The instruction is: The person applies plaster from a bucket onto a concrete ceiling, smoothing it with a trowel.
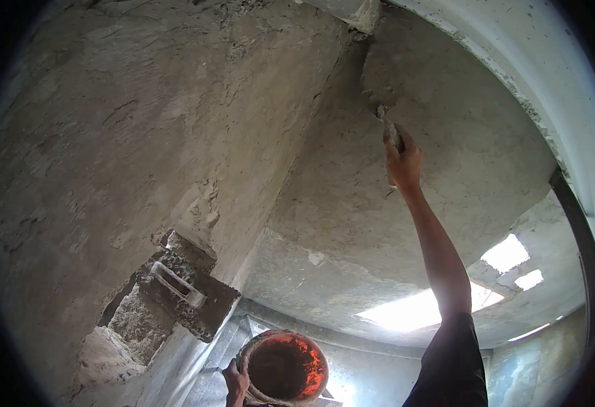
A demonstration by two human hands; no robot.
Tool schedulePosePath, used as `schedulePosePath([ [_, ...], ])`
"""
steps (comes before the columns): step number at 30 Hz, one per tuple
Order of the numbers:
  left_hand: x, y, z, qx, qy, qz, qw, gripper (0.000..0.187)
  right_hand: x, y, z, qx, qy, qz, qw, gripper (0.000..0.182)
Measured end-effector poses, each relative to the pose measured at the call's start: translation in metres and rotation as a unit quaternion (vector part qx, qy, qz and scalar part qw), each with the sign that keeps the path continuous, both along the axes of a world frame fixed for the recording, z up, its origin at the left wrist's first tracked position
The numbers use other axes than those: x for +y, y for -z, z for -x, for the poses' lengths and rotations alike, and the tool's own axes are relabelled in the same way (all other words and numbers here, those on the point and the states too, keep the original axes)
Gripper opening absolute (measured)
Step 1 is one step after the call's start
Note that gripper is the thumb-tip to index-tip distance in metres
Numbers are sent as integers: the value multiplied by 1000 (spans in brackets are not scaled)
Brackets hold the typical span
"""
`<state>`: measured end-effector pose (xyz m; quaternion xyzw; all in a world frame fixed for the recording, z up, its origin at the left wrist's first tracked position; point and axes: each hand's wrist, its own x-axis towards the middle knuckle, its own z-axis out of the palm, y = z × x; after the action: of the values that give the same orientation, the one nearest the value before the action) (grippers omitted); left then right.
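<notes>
My right hand (404,163) is raised high, its fingers wrapped round the handle of a mortar-caked trowel (381,114). The trowel's front end is up against the grey plastered surface, close to the corner where two surfaces meet; its blade barely stands out from the plaster. Low in the view, my left hand (236,378) grips the left rim of an orange bucket (316,370). Grey mortar coats the bucket's rim and much of its inside wall, and the inside is dark.
A plastering float (223,298) with a pale handle lies by a rough hole (131,325) in the left wall (141,136). Bright openings (406,309) show at lower right. A pale curved edge (534,68) runs down the right side, with a dark vertical bar (585,251) beneath.
</notes>
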<state>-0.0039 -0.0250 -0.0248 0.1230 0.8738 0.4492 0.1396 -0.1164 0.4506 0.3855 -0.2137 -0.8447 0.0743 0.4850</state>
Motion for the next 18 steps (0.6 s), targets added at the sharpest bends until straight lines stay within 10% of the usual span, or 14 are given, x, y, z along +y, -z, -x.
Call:
schedulePosePath([
  [14, -3, 20, -2, -20, -1, -13, 1000, 34, 4, -23, 22, 53, -1, -101, 993, 37],
  [18, -2, 18, -2, 34, -5, -2, 999, 37, -16, -9, 6, -18, -2, 74, 997, 42],
])
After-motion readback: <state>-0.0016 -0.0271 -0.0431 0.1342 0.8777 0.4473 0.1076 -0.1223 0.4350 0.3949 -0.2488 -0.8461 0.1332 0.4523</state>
